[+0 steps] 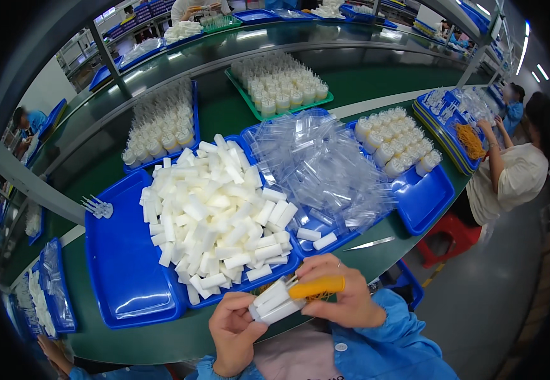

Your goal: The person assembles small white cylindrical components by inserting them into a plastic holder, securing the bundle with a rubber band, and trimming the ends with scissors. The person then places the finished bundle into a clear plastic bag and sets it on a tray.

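Near the front edge of the bench, my left hand (234, 329) closes its thumb and fingers around the lower end of a small bundle of white foam blocks (275, 303). My right hand (351, 301) grips the bundle's other end, an orange finger cot (316, 287) on one finger. Thin prongs show at the top of the bundle, partly hidden by the fingers. Some orange rubber bands (318, 297) peek out behind my right hand. Just beyond my hands, a large heap of white foam blocks (208, 218) overflows a blue tray.
Left of the heap is a blue tray (132, 307) with a few white pronged pieces (97, 207). Clear plastic pieces (326, 164) fill another tray. Bundled assemblies (281, 95) stand in trays behind. A pointed metal tool (370, 244) lies right. A co-worker (509, 171) sits at the right.
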`<action>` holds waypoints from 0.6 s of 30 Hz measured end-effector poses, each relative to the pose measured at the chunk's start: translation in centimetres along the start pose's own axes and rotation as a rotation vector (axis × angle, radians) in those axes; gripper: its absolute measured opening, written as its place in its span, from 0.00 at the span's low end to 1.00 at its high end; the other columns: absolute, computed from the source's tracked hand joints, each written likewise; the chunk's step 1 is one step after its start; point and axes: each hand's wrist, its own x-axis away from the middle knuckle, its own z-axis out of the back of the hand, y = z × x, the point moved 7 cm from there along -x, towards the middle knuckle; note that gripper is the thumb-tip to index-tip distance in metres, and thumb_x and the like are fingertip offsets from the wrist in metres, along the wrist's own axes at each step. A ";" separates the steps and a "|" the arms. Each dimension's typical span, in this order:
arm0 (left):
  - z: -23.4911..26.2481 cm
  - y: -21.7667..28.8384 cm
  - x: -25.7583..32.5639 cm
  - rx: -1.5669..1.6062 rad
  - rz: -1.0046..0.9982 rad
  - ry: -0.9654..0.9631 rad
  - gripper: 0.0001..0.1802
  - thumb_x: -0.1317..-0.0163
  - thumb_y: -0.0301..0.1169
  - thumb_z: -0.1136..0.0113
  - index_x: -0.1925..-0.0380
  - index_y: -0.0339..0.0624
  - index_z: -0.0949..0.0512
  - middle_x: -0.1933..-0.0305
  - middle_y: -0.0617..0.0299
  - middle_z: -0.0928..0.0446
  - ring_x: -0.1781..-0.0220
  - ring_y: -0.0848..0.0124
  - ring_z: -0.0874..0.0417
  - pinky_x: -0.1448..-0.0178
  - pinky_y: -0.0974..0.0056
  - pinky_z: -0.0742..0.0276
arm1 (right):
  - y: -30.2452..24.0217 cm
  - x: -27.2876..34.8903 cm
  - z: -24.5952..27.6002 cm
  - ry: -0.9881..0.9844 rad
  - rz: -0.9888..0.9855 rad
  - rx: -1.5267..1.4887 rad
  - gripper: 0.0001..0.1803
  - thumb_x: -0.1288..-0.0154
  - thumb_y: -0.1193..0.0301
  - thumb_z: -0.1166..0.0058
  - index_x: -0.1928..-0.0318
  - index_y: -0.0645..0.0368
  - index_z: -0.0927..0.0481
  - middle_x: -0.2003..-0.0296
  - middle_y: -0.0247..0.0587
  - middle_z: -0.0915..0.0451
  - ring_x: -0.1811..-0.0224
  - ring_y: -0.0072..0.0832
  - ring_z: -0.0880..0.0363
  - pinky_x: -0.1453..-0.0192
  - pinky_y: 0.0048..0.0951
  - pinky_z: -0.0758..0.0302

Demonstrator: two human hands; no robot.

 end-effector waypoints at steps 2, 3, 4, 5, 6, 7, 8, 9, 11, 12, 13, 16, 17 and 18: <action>0.4 -0.3 0.0 0.068 0.038 0.041 0.24 0.53 0.19 0.32 0.54 0.33 0.28 0.51 0.56 0.30 0.50 0.67 0.24 0.47 0.64 0.26 | 0.7 -1.2 1.8 0.057 -0.049 0.145 0.19 0.51 0.74 0.33 0.56 0.59 0.19 0.58 0.40 0.22 0.50 0.38 0.26 0.44 0.37 0.31; 0.5 -0.3 0.0 0.074 0.046 0.051 0.24 0.52 0.19 0.32 0.54 0.33 0.28 0.51 0.56 0.29 0.51 0.67 0.23 0.47 0.64 0.26 | 1.1 -1.8 3.1 0.093 -0.076 0.222 0.21 0.51 0.73 0.33 0.54 0.58 0.20 0.56 0.42 0.23 0.50 0.39 0.27 0.44 0.37 0.31; 0.8 -0.2 0.0 0.081 0.054 0.062 0.24 0.52 0.20 0.32 0.54 0.34 0.28 0.51 0.56 0.29 0.51 0.68 0.23 0.46 0.64 0.27 | 1.0 -2.5 4.6 0.186 0.037 0.477 0.23 0.52 0.72 0.34 0.51 0.57 0.21 0.54 0.43 0.24 0.48 0.42 0.28 0.43 0.39 0.32; 0.8 -0.1 0.0 0.089 0.061 0.071 0.24 0.52 0.20 0.32 0.54 0.34 0.28 0.51 0.57 0.28 0.51 0.68 0.23 0.46 0.65 0.27 | 1.1 -3.1 5.8 0.279 0.152 0.733 0.26 0.52 0.71 0.34 0.49 0.56 0.22 0.51 0.45 0.26 0.47 0.44 0.29 0.42 0.40 0.33; 1.0 0.0 0.1 0.088 0.058 0.080 0.24 0.52 0.21 0.32 0.54 0.34 0.28 0.51 0.57 0.28 0.51 0.68 0.23 0.46 0.65 0.27 | 1.7 -3.8 6.2 0.275 0.130 0.901 0.26 0.52 0.70 0.35 0.49 0.56 0.22 0.50 0.45 0.26 0.46 0.45 0.29 0.41 0.41 0.33; 1.1 0.1 0.3 0.088 0.056 0.089 0.24 0.52 0.21 0.32 0.54 0.34 0.28 0.51 0.57 0.28 0.51 0.68 0.23 0.46 0.65 0.27 | 2.1 -4.5 6.5 0.271 0.106 1.069 0.27 0.52 0.69 0.35 0.48 0.55 0.23 0.49 0.45 0.27 0.45 0.46 0.30 0.41 0.42 0.33; 1.2 0.1 0.3 0.090 0.055 0.096 0.24 0.51 0.21 0.32 0.53 0.34 0.28 0.51 0.57 0.28 0.51 0.67 0.23 0.45 0.64 0.28 | 2.7 -4.9 6.6 0.266 0.079 1.240 0.27 0.52 0.69 0.35 0.48 0.55 0.23 0.48 0.45 0.28 0.44 0.47 0.30 0.40 0.42 0.34; 1.3 0.0 0.3 0.091 0.054 0.092 0.24 0.52 0.21 0.32 0.54 0.34 0.28 0.51 0.57 0.28 0.51 0.67 0.23 0.45 0.64 0.28 | 3.3 -4.9 6.3 0.223 0.092 1.263 0.26 0.52 0.70 0.37 0.48 0.55 0.23 0.47 0.45 0.28 0.43 0.47 0.30 0.40 0.42 0.34; 1.4 -0.1 0.3 0.091 0.052 0.084 0.24 0.52 0.20 0.33 0.54 0.34 0.28 0.51 0.57 0.28 0.51 0.67 0.23 0.44 0.64 0.28 | 4.9 -4.8 5.5 0.137 0.117 1.305 0.24 0.51 0.72 0.39 0.49 0.56 0.23 0.45 0.44 0.29 0.43 0.46 0.30 0.40 0.42 0.33; 1.5 -0.2 0.4 0.089 0.055 0.090 0.23 0.52 0.19 0.33 0.54 0.34 0.28 0.51 0.57 0.28 0.50 0.67 0.23 0.44 0.64 0.28 | 5.6 -4.5 5.2 0.127 0.157 1.244 0.23 0.51 0.74 0.41 0.50 0.56 0.22 0.44 0.44 0.29 0.43 0.46 0.30 0.40 0.41 0.32; 1.5 -0.2 0.5 0.087 0.057 0.096 0.23 0.52 0.19 0.33 0.54 0.34 0.28 0.50 0.57 0.28 0.50 0.67 0.23 0.44 0.64 0.28 | 6.4 -4.3 4.9 0.119 0.196 1.183 0.23 0.51 0.75 0.43 0.50 0.56 0.22 0.43 0.44 0.30 0.42 0.46 0.30 0.40 0.41 0.32; 1.4 -0.3 0.4 0.077 0.068 0.090 0.24 0.53 0.18 0.34 0.54 0.34 0.28 0.50 0.57 0.29 0.50 0.67 0.23 0.44 0.63 0.28 | 6.5 -4.0 4.4 0.107 0.221 1.120 0.22 0.52 0.79 0.47 0.52 0.56 0.20 0.42 0.44 0.30 0.42 0.45 0.30 0.41 0.40 0.30; 1.4 -0.3 0.4 0.072 0.070 0.086 0.24 0.53 0.18 0.35 0.53 0.34 0.28 0.50 0.57 0.29 0.49 0.67 0.23 0.44 0.63 0.28 | 6.5 -4.0 4.3 0.105 0.217 1.118 0.22 0.53 0.80 0.49 0.53 0.56 0.20 0.42 0.45 0.30 0.42 0.44 0.30 0.42 0.40 0.30; 1.3 -0.3 0.4 0.071 0.072 0.083 0.24 0.53 0.18 0.35 0.53 0.34 0.28 0.50 0.57 0.29 0.49 0.67 0.23 0.44 0.63 0.28 | 6.5 -4.0 4.5 0.120 0.208 1.097 0.22 0.53 0.80 0.49 0.53 0.56 0.20 0.43 0.45 0.29 0.42 0.44 0.30 0.42 0.40 0.29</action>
